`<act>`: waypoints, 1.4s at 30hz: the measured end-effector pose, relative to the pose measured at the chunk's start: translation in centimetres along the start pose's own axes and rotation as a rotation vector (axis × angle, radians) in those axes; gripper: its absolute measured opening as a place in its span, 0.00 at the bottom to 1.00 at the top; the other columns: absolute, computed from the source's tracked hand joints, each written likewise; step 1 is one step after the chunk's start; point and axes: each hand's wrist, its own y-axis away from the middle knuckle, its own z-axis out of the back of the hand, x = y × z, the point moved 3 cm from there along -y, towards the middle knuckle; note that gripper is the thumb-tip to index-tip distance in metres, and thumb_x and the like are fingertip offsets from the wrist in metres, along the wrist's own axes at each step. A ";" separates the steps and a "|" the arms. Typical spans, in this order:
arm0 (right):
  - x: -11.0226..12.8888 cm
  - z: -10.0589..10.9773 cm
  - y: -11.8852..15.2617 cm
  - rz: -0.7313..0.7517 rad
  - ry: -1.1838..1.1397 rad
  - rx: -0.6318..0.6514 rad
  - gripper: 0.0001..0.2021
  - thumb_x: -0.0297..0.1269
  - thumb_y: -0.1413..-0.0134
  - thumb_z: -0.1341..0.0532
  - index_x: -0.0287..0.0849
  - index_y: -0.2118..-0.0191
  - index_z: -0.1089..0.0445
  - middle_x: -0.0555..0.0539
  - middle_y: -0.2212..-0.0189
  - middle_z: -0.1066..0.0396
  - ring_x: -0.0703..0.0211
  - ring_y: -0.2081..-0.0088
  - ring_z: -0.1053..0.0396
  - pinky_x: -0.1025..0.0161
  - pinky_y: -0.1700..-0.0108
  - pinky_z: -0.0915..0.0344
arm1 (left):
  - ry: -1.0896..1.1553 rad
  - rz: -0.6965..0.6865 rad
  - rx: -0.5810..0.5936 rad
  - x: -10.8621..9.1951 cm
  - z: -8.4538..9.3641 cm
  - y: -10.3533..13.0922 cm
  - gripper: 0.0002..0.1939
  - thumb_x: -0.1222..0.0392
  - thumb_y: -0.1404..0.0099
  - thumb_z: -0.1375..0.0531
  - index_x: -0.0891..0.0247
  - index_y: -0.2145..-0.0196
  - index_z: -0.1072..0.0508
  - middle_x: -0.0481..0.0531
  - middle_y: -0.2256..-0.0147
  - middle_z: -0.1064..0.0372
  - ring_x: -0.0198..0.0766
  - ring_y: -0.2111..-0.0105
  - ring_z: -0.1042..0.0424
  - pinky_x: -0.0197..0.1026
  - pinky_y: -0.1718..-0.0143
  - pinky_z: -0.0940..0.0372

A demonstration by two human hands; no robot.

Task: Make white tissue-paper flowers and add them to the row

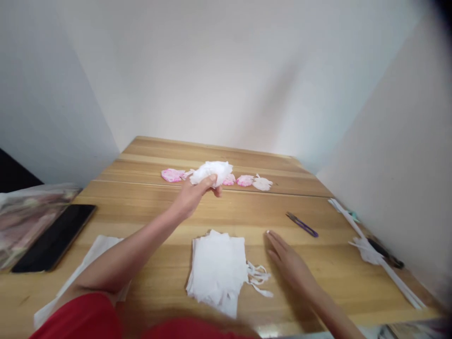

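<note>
My left hand (190, 195) is raised over the middle of the table, its thumb and fingers closed on a white tissue paper flower (212, 169). Behind it, a row of pink-edged paper flowers (173, 175) and a white flower (262, 183) lies across the table, partly hidden by the held one. My right hand (289, 263) rests on the wood with fingers stretched out, holding nothing. Between my arms sits a stack of white tissue sheets (217, 268), with thin white strips (259, 278) at its right side. Purple thread snips (302, 224) lie beyond my right hand.
At the left are a black phone (54, 238) and a clear plastic bag (31, 216). White paper (100, 245) lies under my left forearm. Long white sticks or strips (377, 259) and a black-handled tool (386, 252) lie along the right edge. Walls border the table (158, 259).
</note>
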 end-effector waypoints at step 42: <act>12.9 9.5 -21.7 0.053 -1.207 -0.304 0.15 0.40 0.64 0.34 0.45 0.64 0.26 0.44 0.65 0.20 0.46 0.61 0.23 0.53 0.58 0.27 | -0.666 -0.170 -0.022 0.7 -0.9 -4.0 0.35 0.69 0.38 0.47 0.62 0.34 0.48 0.57 0.48 0.27 0.39 0.48 0.27 0.42 0.46 0.33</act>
